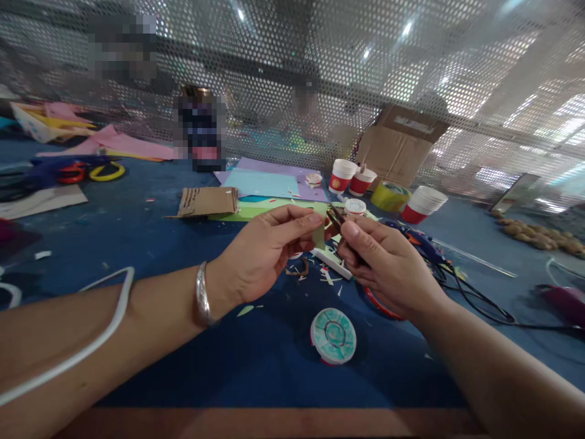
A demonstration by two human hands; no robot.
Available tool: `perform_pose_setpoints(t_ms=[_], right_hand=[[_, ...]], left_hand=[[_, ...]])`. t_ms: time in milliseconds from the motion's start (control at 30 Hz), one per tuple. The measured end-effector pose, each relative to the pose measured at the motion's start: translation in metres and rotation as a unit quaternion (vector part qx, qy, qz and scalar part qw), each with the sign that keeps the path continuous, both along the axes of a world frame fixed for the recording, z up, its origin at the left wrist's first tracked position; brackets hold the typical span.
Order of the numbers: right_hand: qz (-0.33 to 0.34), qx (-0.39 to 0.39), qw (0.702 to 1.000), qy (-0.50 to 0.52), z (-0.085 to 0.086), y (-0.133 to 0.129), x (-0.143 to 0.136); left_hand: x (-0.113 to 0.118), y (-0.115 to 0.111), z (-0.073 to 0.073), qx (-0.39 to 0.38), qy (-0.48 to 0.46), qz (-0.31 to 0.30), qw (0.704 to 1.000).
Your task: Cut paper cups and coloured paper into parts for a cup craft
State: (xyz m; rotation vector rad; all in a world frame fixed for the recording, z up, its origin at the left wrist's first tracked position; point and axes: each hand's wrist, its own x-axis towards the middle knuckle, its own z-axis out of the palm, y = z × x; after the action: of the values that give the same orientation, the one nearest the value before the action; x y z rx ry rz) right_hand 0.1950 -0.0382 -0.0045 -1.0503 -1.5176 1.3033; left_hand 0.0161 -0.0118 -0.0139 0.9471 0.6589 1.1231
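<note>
My left hand (274, 247), with a silver bangle on the wrist, pinches a small strip of light green paper (319, 227) upright between thumb and fingers. Close beside it, my right hand (388, 259) is closed around a pair of scissors; their dark blades (336, 214) point up and left toward the strip's right edge. Whether the blades touch the paper I cannot tell. Below both hands, a round disc (333, 335) coloured teal with dark lines rests on the blue tabletop (256, 360). Paper scraps (328, 275) and a white stick lie under the hands.
Flattened cardboard (208, 201) and coloured sheets (262, 182) lie behind the left hand. Paper cups (342, 175), yellow tape (390, 196) and a cardboard box (395, 149) stand at the back right. A dark blue tool with a black cable (487, 308) lies right. Perforated metal mesh (274, 79) rises behind.
</note>
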Motion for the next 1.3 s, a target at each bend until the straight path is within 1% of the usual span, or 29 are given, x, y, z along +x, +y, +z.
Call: perform_pose_setpoints(t_ms=[100,233,400,600,767,900,967,1033,1100,1133,1167,1200,1267,1300], right_hand=[[-0.012,0.012,1.0,-0.004,-0.003,0.001,-0.001],[-0.019,0.01,1.0,-0.001,-0.005,0.001,-0.003],[-0.012,-0.003,1.0,0.02,-0.007,0.001,-0.006],[0.0,-0.016,0.999,0.037,-0.009,0.0,-0.006],[-0.009,-0.024,0.999,0.045,-0.012,0.001,-0.007],[-0.026,-0.014,0.998,0.056,-0.012,0.001,-0.009],[-0.04,-0.002,0.998,0.057,-0.011,0.002,-0.009],[-0.053,0.007,0.997,0.054,-0.009,0.002,-0.008],[-0.065,0.017,0.997,0.048,-0.009,0.003,-0.007],[-0.069,0.025,0.996,0.041,-0.009,0.003,-0.006],[-0.072,0.036,0.996,0.033,-0.009,0.004,-0.006],[-0.075,0.049,0.996,0.02,-0.01,0.004,-0.005],[-0.08,0.074,0.994,-0.01,-0.011,0.003,-0.004],[-0.081,0.082,0.993,-0.023,-0.012,0.003,-0.004]], left_hand=[[0.0,-0.001,-0.004,0.005,0.009,0.016,1.0],[0.001,-0.003,-0.007,0.013,0.039,0.038,0.998],[0.004,-0.007,-0.01,0.0,0.058,0.03,0.998],[0.005,-0.01,-0.012,-0.001,0.056,0.024,0.998],[0.005,-0.01,-0.012,0.009,0.057,0.022,0.998],[0.006,-0.01,-0.013,0.009,0.065,0.012,0.998],[0.006,-0.01,-0.011,0.009,0.078,0.023,0.997],[0.005,-0.01,-0.009,0.034,0.123,0.053,0.99],[0.002,-0.01,-0.005,0.107,0.206,0.079,0.969],[0.0,-0.01,-0.004,0.162,0.254,0.093,0.949],[-0.002,-0.009,-0.003,0.224,0.297,0.112,0.921],[-0.004,-0.009,-0.002,0.289,0.334,0.133,0.887],[-0.008,-0.007,-0.002,0.404,0.379,0.177,0.813],[-0.01,-0.006,-0.003,0.45,0.391,0.189,0.781]])
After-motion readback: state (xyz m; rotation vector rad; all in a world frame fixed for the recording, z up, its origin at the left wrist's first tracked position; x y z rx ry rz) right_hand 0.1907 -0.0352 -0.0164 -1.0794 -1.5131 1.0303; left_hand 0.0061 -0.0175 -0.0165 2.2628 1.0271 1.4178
